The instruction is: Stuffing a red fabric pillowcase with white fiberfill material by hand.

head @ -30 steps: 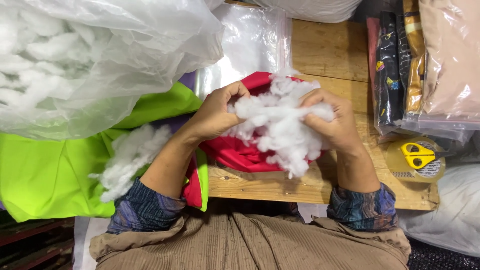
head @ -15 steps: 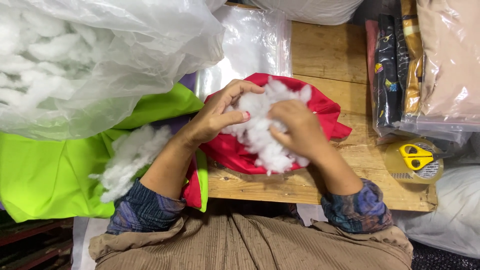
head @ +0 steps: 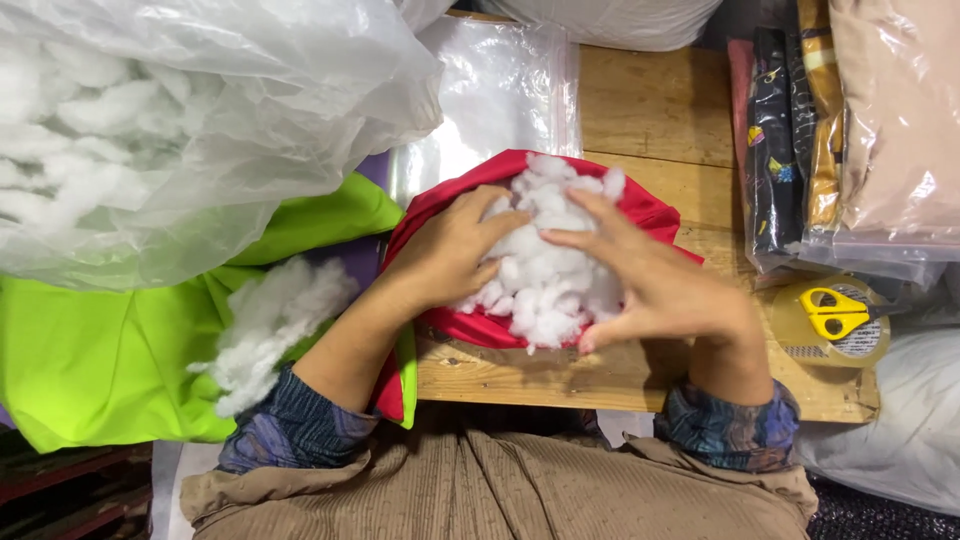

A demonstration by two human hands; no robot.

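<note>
A clump of white fibre stuffing [head: 545,255] lies on a red fabric piece [head: 640,208] at the front of the wooden table [head: 650,110]. My left hand [head: 450,250] rests flat against the clump's left side, fingers spread. My right hand [head: 655,285] lies over its right side, fingers stretched across the fluff and pressing it down. Neither hand closes around anything.
A big clear plastic bag of stuffing [head: 150,120] fills the upper left, over lime green fabric [head: 90,350] with a loose tuft [head: 270,320] on it. Bagged fabrics [head: 850,130] stack at the right, by a tape roll with yellow scissors [head: 835,315] on it. An empty clear bag [head: 500,90] lies behind.
A second ago both hands held the stuffing lifted and pulled apart; now it is down on the red fabric and both hands lie flat, pressing on it.
</note>
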